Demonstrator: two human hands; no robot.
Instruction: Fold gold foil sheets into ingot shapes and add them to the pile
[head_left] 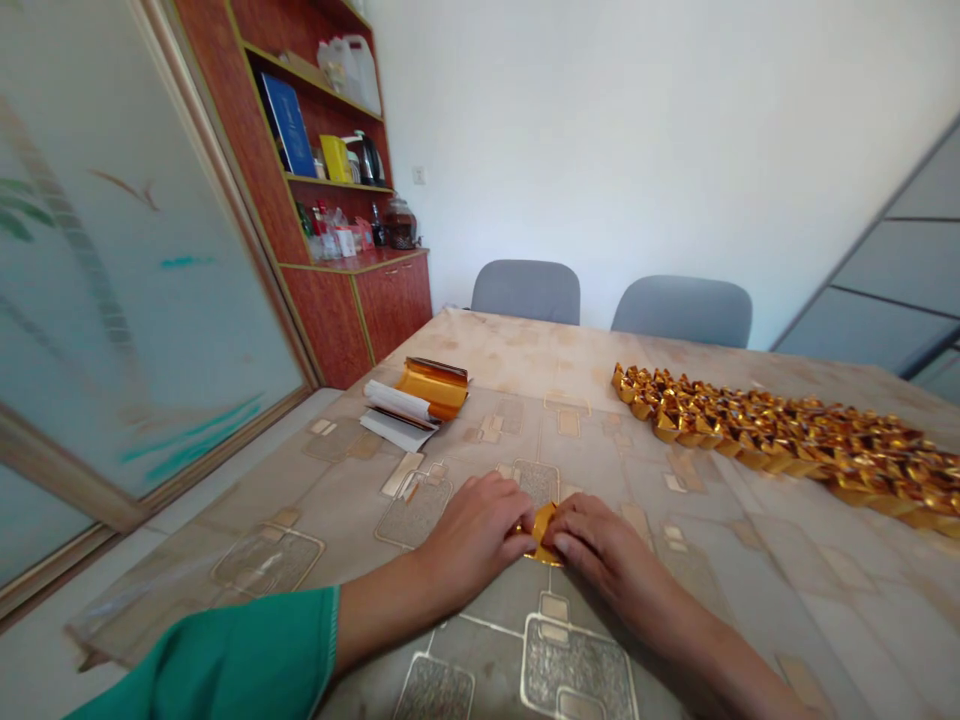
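1. Near the middle of the near edge of the patterned table (480, 370), the left hand (474, 535) and right hand (600, 548) meet over a small piece of gold foil (543, 535), which lies on the tabletop between them.
2. Both hands are closed on the foil rather than released: the left fingers pinch its left end, while the right fingers press on its top and right side. The exact finger placement is partly hidden.
3. The step in hand appears to be folding this piece. It already shows creases, but looks loose and unfinished, so the next move calls for firmly pressing a fold flat while both hands keep it from springing open.
4. A green sleeve (221, 650) covers the left forearm at the near left corner of the table.
5. Toward the left edge, a stack of gold foil sheets (435, 388) lies partly over white papers (396, 415).
6. Along the right side, a long band of folded gold foil pieces (780, 440) runs from the middle of the far edge toward the right edge.
7. Beyond the far edge stand two grey chairs (525, 290) (682, 310). Past the far left corner is a red-brown wooden cabinet (358, 315), with bottles and boxes on its shelves.
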